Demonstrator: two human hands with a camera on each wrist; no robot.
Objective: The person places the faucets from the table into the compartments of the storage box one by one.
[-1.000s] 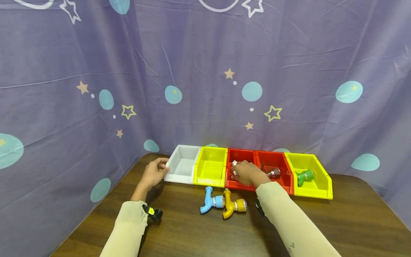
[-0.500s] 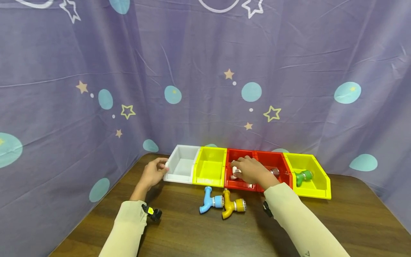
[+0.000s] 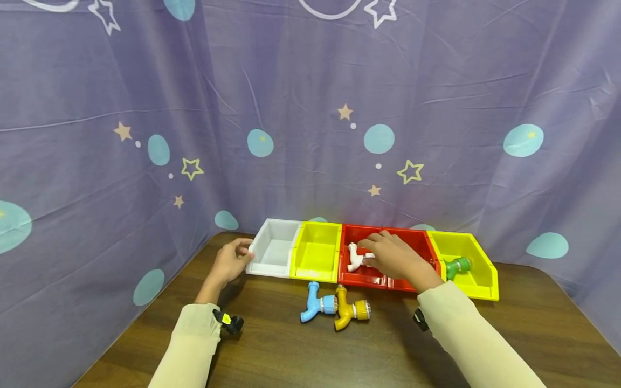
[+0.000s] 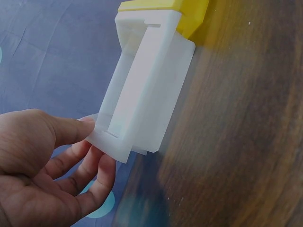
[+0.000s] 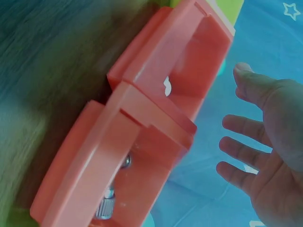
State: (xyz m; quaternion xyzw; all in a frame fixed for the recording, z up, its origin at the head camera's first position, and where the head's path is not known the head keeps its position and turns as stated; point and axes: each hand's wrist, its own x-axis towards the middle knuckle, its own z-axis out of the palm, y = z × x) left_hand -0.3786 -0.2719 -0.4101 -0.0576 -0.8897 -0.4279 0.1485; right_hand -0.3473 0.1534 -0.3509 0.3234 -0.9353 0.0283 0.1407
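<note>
My left hand (image 3: 231, 263) pinches the left rim of the white bin (image 3: 266, 268), with the thumb on top and fingertips below in the left wrist view. Above the red bins is my right hand (image 3: 393, 257), its fingers spread and holding nothing in the right wrist view. A white tap (image 3: 356, 261) lies in the left red bin (image 3: 356, 279), partly behind the right fingertips. In the right red bin (image 3: 418, 240), the right wrist view shows a tap with a silvery knob (image 5: 105, 208); the hand hides it in the head view.
A yellow bin (image 3: 316, 256) joins the white and red ones. The right-end yellow bin (image 3: 482, 269) holds a green tap (image 3: 457, 267). On the wooden table (image 3: 286, 355), in front of the bins, lie a blue tap (image 3: 317, 304) and a mustard tap (image 3: 350, 310). A purple curtain (image 3: 301, 161) hangs behind.
My right hand has let go of the white tap, leaving it in the left red bin, and has drawn up and to the right. My left hand stays at the white bin.
</note>
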